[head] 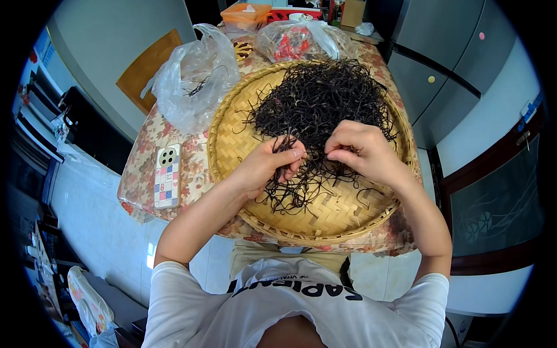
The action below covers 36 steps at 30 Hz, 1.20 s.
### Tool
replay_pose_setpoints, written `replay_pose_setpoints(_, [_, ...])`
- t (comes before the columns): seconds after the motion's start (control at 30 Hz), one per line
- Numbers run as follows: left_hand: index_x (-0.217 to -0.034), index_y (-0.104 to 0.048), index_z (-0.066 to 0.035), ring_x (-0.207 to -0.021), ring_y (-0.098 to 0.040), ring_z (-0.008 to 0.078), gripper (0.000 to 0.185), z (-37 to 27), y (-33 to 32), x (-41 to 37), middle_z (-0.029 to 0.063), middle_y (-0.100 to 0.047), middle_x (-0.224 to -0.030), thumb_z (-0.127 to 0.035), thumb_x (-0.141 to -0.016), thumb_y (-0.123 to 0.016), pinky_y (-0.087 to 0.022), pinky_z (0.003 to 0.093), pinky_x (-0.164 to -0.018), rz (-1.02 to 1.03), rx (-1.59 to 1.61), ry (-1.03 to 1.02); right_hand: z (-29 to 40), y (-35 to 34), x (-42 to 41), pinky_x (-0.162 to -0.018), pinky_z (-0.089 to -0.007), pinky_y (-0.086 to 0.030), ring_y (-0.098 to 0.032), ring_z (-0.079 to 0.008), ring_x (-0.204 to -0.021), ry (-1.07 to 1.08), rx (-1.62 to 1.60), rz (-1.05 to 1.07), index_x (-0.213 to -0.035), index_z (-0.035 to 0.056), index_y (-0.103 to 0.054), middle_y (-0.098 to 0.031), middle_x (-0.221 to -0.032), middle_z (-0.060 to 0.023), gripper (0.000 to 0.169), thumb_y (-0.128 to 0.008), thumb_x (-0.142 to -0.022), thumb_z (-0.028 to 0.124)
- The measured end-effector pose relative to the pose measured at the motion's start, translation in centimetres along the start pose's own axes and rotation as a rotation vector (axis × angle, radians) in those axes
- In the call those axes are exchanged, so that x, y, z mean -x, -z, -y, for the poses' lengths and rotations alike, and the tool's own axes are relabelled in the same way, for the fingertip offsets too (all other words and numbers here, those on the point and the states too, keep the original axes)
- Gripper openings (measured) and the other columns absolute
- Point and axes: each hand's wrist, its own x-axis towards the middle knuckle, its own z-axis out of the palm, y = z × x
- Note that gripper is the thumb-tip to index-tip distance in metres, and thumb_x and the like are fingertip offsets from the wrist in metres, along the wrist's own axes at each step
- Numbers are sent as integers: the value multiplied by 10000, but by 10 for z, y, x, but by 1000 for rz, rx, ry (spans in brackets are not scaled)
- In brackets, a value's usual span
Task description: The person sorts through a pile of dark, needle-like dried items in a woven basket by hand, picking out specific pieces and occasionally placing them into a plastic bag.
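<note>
A large tangled heap of thin, dark dried strands (322,98), which look like dried plant strips, covers the far part of a round woven bamboo tray (348,217). My left hand (283,158) is closed around a bunch of these strands, and their loose ends (291,198) hang below it onto the weave. Close by on the right, my right hand (359,148) pinches thumb and forefinger together on strands at the heap's near edge. A small gap separates the two sets of fingertips. The right palm is turned down and hidden.
On the floral tablecloth (191,156), a phone in a checkered case (167,176) lies left of the tray. An opened plastic bag (196,87) holds a few strands. Behind stand a filled plastic bag (304,41) and an orange-lidded container (246,17). A wooden chair (145,69) is at left.
</note>
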Motion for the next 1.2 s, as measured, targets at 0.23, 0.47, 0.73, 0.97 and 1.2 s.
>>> replay_pose_setpoints(0.23, [-970,-542,-42,-553,-456,67,128,-1,1,-2,-3,-516,-685,-153,-909,-565,-362,192,-461,-43,103,-39,-2,17,17,-604,-305,-440,-559,-208,-679,-81,-9,-6,-821,25,-603,-559,-760,-70,77,-653,-785,72])
replay_pose_setpoints(0.47, [-990,-543,-40,-604,-501,72,124,-2,1,-1,8,-546,-733,-128,-904,-562,-388,187,-488,-39,53,-34,-4,19,21,-576,-265,-415,-532,-159,-655,-23,-54,-99,-815,16,-591,-550,-762,-55,66,-645,-795,50])
replay_pose_setpoints(0.73, [-1053,-544,-34,-687,-549,89,163,0,0,-1,22,-580,-810,-76,-896,-556,-422,184,-574,10,-14,-34,8,-4,1,-568,-257,-434,-553,-109,-648,-245,-169,-174,-827,7,-551,-534,-742,-45,57,-600,-834,35])
replay_pose_setpoints(0.97, [-1086,-538,-27,-726,-557,92,208,-1,0,-2,22,-579,-831,-71,-886,-569,-437,199,-602,-8,56,-13,16,-26,-13,-526,-208,-447,-574,-63,-608,-421,-553,-157,-836,27,-524,-550,-709,6,71,-573,-879,56])
replay_pose_setpoints(1.2, [-998,-521,-54,-747,-564,106,109,4,3,-3,31,-585,-847,-78,-896,-551,-437,209,-630,-39,5,-42,6,-21,-5,-480,-160,-341,-495,-24,-558,-423,-722,-293,-832,74,-538,-529,-673,55,66,-588,-873,84])
